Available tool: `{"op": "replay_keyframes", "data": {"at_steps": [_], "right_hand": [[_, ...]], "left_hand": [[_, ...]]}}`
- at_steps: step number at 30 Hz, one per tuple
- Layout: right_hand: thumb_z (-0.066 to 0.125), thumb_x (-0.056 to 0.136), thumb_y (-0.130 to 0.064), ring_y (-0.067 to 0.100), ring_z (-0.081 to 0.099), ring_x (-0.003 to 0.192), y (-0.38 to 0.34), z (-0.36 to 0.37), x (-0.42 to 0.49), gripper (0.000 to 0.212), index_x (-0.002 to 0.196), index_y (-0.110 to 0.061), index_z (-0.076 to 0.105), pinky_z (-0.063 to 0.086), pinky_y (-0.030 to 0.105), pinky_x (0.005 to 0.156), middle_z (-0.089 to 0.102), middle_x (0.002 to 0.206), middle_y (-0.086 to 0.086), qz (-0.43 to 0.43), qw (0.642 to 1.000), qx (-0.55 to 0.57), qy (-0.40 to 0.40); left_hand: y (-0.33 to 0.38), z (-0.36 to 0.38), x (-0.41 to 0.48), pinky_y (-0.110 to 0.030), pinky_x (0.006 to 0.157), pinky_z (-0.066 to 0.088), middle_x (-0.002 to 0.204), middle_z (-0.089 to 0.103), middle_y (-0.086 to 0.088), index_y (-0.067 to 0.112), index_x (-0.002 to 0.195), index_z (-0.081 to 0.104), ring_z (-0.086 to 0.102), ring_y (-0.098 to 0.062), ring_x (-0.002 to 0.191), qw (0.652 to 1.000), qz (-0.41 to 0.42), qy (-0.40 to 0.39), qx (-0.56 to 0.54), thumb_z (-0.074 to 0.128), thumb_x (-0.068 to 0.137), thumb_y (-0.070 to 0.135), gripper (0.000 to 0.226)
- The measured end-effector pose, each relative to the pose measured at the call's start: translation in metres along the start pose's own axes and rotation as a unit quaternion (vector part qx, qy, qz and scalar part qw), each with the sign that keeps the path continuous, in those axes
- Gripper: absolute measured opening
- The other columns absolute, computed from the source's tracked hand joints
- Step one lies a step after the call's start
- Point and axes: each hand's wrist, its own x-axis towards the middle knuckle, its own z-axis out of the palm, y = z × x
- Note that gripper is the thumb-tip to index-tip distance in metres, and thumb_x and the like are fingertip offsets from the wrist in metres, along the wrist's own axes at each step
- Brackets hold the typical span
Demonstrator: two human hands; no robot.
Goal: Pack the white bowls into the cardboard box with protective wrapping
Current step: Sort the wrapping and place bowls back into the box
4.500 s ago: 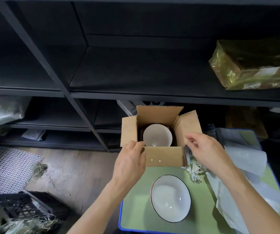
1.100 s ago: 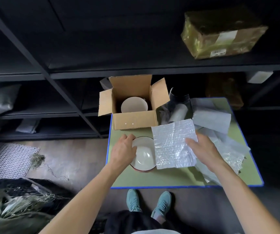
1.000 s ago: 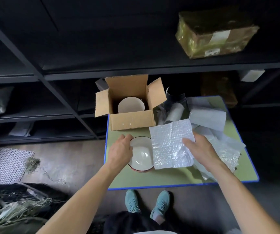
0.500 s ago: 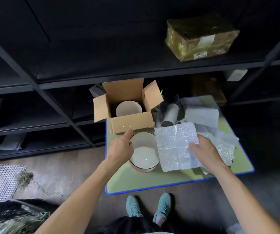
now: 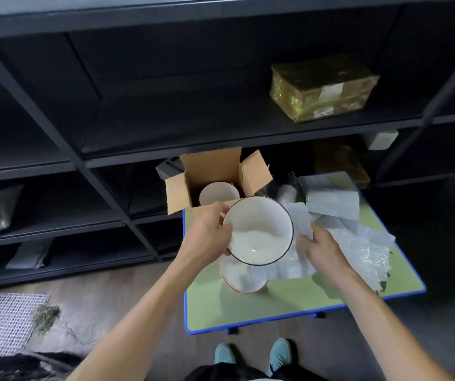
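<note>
My left hand (image 5: 209, 237) grips the left rim of a white bowl with a dark rim (image 5: 259, 229) and holds it lifted above the table. Under it a second white bowl with a reddish rim (image 5: 237, 279) rests on the green table (image 5: 248, 309). My right hand (image 5: 319, 251) holds a bubble wrap sheet (image 5: 289, 266) that reaches partly under the lifted bowl and over the lower one. The open cardboard box (image 5: 209, 171) stands at the table's far left corner with another white bowl (image 5: 218, 192) inside.
More wrapping sheets (image 5: 358, 243) pile up on the right of the table. A dark metal shelf unit (image 5: 165, 127) stands behind, with a gold-wrapped parcel (image 5: 322, 86) on it. A white mesh mat (image 5: 3, 323) lies on the floor at left. My feet (image 5: 251, 356) stand below the table's near edge.
My left hand has lifted the dark-rimmed bowl off a second bowl below. My right hand has pulled the bubble wrap sheet under the lifted bowl.
</note>
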Motion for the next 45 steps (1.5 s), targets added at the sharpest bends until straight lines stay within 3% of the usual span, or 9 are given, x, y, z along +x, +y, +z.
{"op": "replay_keyframes", "data": {"at_steps": [3,9,15,18,21,26,32,37,45], "right_hand": [[0.057,0.087,-0.023,0.015,0.063,0.111,-0.007,0.013,0.0,0.03,0.111,-0.036,0.07,0.052,0.044,0.096,0.072,0.113,-0.01,0.009,0.996,0.085,-0.034],[0.053,0.098,-0.016,0.024,0.067,0.111,-0.024,0.02,-0.003,0.028,0.119,-0.019,0.07,0.053,0.041,0.092,0.075,0.112,0.0,0.062,0.956,0.279,-0.068],[0.043,0.1,-0.052,0.021,0.066,0.116,-0.032,0.024,-0.003,0.042,0.125,-0.029,0.068,0.046,0.049,0.102,0.07,0.124,0.0,0.079,0.926,0.347,-0.126],[0.054,0.096,-0.051,0.029,0.064,0.118,-0.034,0.028,-0.003,0.04,0.123,-0.024,0.07,0.043,0.053,0.104,0.069,0.125,0.008,0.057,0.93,0.33,-0.15],[0.063,0.086,-0.038,0.04,0.059,0.121,-0.033,0.032,0.001,0.044,0.121,-0.013,0.07,0.037,0.06,0.108,0.067,0.124,0.018,0.042,0.934,0.323,-0.148],[0.069,0.074,-0.041,0.038,0.061,0.119,-0.033,0.037,0.006,0.059,0.124,-0.01,0.067,0.041,0.057,0.104,0.066,0.126,0.02,0.038,0.936,0.317,-0.149],[0.065,0.076,-0.036,0.036,0.061,0.113,-0.039,0.044,0.018,0.053,0.122,-0.01,0.068,0.039,0.051,0.095,0.061,0.129,0.025,0.042,0.93,0.319,-0.177],[0.068,0.069,-0.036,0.033,0.061,0.106,-0.051,0.051,0.04,0.064,0.122,-0.001,0.063,0.04,0.047,0.09,0.06,0.128,0.027,0.063,0.933,0.296,-0.193],[0.06,0.085,-0.019,0.022,0.07,0.068,-0.1,0.05,0.1,0.027,0.109,-0.011,0.065,0.044,0.038,0.06,0.072,0.087,0.008,0.032,0.972,0.122,-0.201]], "left_hand": [[0.002,0.005,-0.002,-0.038,0.066,0.059,0.095,0.061,0.011,0.024,0.113,0.057,0.069,-0.013,0.054,1.0,-0.01,-0.005,-0.024,0.046,0.094,0.013,0.024],[-0.002,0.004,-0.002,-0.04,0.076,0.057,0.087,0.068,0.009,0.022,0.11,0.058,0.07,-0.012,0.056,0.999,-0.015,-0.013,-0.039,0.042,0.089,0.011,0.028],[-0.004,-0.01,-0.004,-0.03,0.071,0.051,0.089,0.067,0.009,0.025,0.117,0.055,0.072,-0.014,0.059,0.996,-0.031,-0.018,-0.079,0.044,0.093,0.015,0.028],[-0.01,-0.015,-0.004,-0.033,0.073,0.056,0.09,0.068,0.006,0.026,0.116,0.057,0.072,-0.016,0.06,0.993,-0.033,-0.021,-0.114,0.048,0.094,0.018,0.025],[-0.022,-0.017,0.0,-0.036,0.076,0.06,0.101,0.066,0.004,0.032,0.118,0.057,0.068,-0.011,0.069,0.992,-0.024,-0.024,-0.12,0.056,0.094,0.036,0.024],[-0.045,-0.025,0.01,-0.038,0.092,0.057,0.12,0.063,0.01,0.037,0.13,0.05,0.067,-0.008,0.101,0.983,-0.085,-0.08,-0.145,0.055,0.07,0.088,0.079],[-0.034,-0.03,0.012,-0.029,0.084,0.057,0.107,0.073,0.015,0.04,0.113,0.064,0.069,-0.003,0.096,0.967,-0.037,-0.132,-0.216,0.044,0.099,0.058,0.031],[-0.035,-0.03,0.029,-0.02,0.069,0.053,0.097,0.074,0.013,0.033,0.111,0.066,0.069,-0.005,0.088,0.972,-0.037,-0.085,-0.214,0.05,0.101,0.047,0.023],[-0.036,-0.045,0.08,-0.033,0.07,0.049,0.109,0.066,-0.015,0.02,0.111,0.064,0.062,-0.026,0.085,0.982,-0.093,0.017,-0.166,0.042,0.1,0.033,0.027]]}}
